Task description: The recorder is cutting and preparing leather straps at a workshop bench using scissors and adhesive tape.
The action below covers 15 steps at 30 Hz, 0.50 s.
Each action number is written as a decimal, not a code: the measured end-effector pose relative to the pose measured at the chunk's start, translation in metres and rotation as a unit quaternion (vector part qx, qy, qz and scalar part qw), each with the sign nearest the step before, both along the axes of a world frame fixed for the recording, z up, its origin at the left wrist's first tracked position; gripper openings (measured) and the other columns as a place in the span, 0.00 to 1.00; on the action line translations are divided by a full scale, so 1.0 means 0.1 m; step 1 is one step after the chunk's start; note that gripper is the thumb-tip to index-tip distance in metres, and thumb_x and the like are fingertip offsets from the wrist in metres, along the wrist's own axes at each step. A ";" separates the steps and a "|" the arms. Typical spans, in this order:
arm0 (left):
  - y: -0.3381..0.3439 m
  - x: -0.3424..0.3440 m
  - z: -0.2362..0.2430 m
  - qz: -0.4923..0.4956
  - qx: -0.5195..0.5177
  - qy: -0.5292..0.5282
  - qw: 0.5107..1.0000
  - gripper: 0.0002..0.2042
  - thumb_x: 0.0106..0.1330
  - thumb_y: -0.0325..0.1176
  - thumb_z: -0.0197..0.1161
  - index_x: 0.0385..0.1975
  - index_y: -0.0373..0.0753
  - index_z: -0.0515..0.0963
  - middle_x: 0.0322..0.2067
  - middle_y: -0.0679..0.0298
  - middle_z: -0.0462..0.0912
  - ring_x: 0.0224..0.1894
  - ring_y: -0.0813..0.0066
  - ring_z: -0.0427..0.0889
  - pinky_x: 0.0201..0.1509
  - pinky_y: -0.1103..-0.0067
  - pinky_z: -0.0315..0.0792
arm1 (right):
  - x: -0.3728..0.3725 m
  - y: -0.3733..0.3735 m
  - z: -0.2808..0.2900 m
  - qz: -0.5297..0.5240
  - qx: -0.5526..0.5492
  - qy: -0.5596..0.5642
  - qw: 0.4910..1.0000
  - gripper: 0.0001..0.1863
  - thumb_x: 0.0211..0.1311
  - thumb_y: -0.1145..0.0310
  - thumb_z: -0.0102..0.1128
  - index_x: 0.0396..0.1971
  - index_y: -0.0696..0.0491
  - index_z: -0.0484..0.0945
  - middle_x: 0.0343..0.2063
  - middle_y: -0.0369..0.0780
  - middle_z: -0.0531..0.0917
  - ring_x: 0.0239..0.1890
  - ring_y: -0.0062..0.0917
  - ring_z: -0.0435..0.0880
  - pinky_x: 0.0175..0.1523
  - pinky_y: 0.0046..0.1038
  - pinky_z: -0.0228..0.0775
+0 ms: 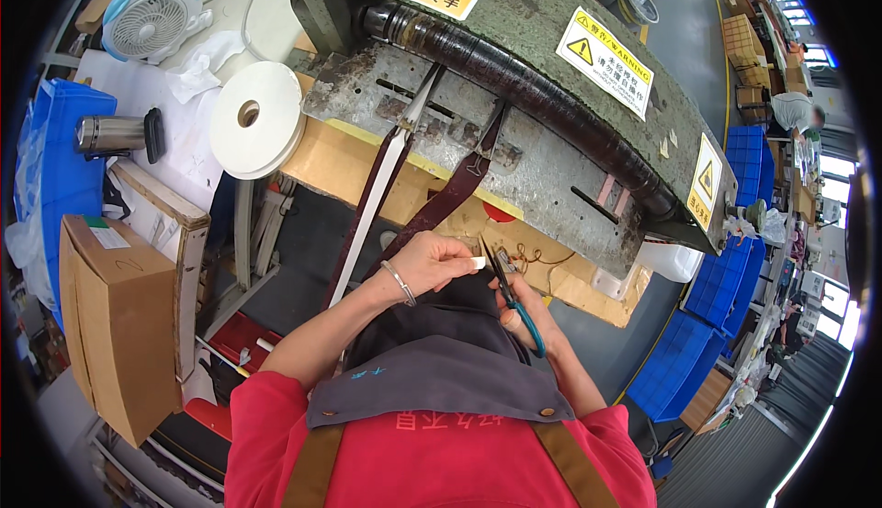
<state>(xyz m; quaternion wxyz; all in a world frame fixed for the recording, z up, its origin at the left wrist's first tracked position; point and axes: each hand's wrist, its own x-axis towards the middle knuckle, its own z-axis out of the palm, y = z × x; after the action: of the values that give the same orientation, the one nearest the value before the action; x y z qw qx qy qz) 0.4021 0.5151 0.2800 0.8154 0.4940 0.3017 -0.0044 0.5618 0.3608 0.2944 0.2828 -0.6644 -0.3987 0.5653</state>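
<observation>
My left hand (432, 265) pinches a small white piece (478, 263) near the middle of the view. Just right of it, my right hand (524, 306) grips scissors (497, 267) with teal handles, their dark blades pointing up beside the white piece. In front of my hands stands a green-grey metal machine (386, 95) with a long dark roller (510, 90). A white strip (372, 214) and maroon straps (455, 200) hang from its plate toward me, passing left of my left hand.
At left are a white tape roll (234, 131), a fan (152, 19), a steel cup (115, 133), a blue crate (64, 122) and a cardboard box (119, 343). Blue crates (666, 361) line the right aisle, where another person (790, 108) is in the distance.
</observation>
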 end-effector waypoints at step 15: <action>0.10 -0.01 0.07 -0.085 0.144 0.027 0.985 0.09 0.51 0.33 0.57 0.24 0.33 0.76 0.14 0.60 0.73 0.17 0.82 0.69 0.24 0.82 0.64 | 0.11 0.07 0.07 0.062 0.018 -0.083 0.994 0.33 0.40 0.43 0.61 0.37 0.56 0.66 0.23 0.43 0.72 0.25 0.33 0.72 0.33 0.27 0.64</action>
<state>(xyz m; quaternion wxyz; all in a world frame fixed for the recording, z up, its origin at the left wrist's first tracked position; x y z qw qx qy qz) 0.4014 0.5247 0.2866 0.7238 0.6302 0.2775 -0.0433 0.5728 0.3676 0.3009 0.2253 -0.6775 -0.4717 0.5174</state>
